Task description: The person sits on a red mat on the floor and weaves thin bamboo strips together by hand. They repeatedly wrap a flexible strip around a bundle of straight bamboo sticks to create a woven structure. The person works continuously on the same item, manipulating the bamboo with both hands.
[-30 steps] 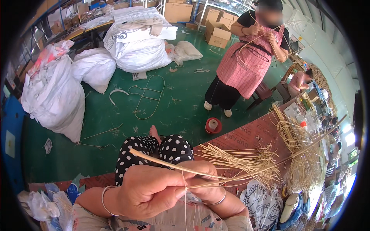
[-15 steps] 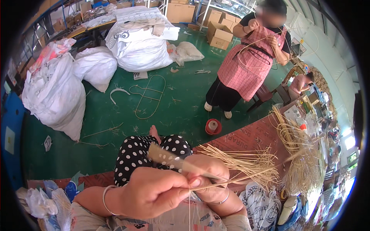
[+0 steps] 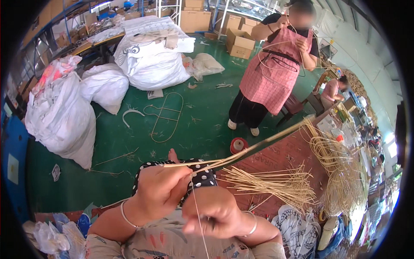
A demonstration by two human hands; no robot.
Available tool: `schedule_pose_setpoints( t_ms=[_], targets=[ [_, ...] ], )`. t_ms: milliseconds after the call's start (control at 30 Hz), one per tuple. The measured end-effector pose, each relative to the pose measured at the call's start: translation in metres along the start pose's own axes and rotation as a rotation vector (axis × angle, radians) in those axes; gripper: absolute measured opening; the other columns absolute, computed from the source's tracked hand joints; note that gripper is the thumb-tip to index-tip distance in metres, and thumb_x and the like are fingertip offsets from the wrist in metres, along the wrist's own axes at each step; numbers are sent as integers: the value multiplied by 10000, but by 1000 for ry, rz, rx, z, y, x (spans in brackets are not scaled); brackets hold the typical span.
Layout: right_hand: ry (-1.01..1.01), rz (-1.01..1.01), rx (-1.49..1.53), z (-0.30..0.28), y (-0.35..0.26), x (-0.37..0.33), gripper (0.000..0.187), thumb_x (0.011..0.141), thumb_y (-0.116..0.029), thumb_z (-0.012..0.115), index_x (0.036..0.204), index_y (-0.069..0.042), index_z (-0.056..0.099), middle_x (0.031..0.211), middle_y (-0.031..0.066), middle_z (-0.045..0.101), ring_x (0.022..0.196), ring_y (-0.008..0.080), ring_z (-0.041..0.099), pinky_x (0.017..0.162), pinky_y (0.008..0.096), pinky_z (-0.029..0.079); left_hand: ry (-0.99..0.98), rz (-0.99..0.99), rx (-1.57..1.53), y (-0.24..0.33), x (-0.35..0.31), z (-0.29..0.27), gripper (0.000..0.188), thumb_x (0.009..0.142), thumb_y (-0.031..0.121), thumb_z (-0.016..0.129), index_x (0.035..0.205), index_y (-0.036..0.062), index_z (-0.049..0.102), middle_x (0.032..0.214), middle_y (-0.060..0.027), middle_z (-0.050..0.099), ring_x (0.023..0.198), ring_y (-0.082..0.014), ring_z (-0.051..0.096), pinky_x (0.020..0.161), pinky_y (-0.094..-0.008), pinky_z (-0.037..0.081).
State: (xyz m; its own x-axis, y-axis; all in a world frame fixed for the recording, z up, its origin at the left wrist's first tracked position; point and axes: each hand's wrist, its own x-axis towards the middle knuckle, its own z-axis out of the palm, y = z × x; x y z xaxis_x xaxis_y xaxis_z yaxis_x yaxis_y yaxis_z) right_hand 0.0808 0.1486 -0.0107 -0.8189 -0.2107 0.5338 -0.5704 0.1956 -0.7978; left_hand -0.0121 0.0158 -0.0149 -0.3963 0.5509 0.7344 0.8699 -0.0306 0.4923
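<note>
Right hand (image 3: 215, 211) is dropping away from the pale cane strips (image 3: 249, 149) since half a second ago, now blurring at about 4 o'clock of your left hand (image 3: 161, 185). Strips are also swinging round, long end now pointing towards 2 o'clock.

Hands: apart. Your left is pinching the strips near their short end; whether your right is gripping anything, cannot tell, too blurred. Pale thread (image 3: 196, 200) is trailing from your left fingertips towards 6 o'clock, passing in front of the right.

You seem to be binding the strips with that thread. If so, best be keeping the left pinch firm just beside the wrap, so the strips aren't rolling against each other. Be pulling the thread evenly and taut, laying turns snugly; a slack one would likely be slipping along smooth cane. Mind the long end too: it's reaching out beyond the cut sticks (image 3: 271, 181) at 3 o'clock, where a knock could be twisting the joint.
</note>
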Motion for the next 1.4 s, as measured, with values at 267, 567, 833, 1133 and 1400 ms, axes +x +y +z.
schedule_pose_setpoints(
  t_ms=[267,567,833,1133,1400],
  targets=[
    [-229,-207,1507,20,-10,-8,191,820,-190,577,885,-11,570,669,106,583,541,171,545,456,281,413,-134,103,-266,32,8,-24,161,676,-2,615,835,-14,593,603,-73,571,420,-171,502,367,-272,363],
    [250,-308,-96,5,-5,-8,267,699,-52,639,950,-29,552,713,94,572,589,230,550,501,313,426,-229,123,-351,39,8,-33,216,667,-12,595,882,-29,589,577,-58,564,408,-163,505,363,-265,388],
    [526,128,371,27,49,-17,144,771,83,573,875,-17,572,794,45,577,662,119,518,570,253,426,-63,80,-25,-4,-5,2,113,711,-17,569,823,-2,569,589,-63,554,425,-190,499,395,-290,377],
    [18,83,1018,16,-23,-4,110,737,-72,648,718,-26,550,672,58,551,549,194,509,495,293,407,-135,73,-89,22,5,-23,136,666,-34,580,798,-5,558,573,-67,533,421,-166,495,374,-274,344],
    [-57,-166,197,-4,-40,-12,96,772,-109,612,779,-21,575,681,75,562,565,216,528,517,300,423,-15,189,-253,45,3,-26,121,653,19,591,767,-13,564,520,-65,563,363,-136,507,319,-234,398]
  ],
)
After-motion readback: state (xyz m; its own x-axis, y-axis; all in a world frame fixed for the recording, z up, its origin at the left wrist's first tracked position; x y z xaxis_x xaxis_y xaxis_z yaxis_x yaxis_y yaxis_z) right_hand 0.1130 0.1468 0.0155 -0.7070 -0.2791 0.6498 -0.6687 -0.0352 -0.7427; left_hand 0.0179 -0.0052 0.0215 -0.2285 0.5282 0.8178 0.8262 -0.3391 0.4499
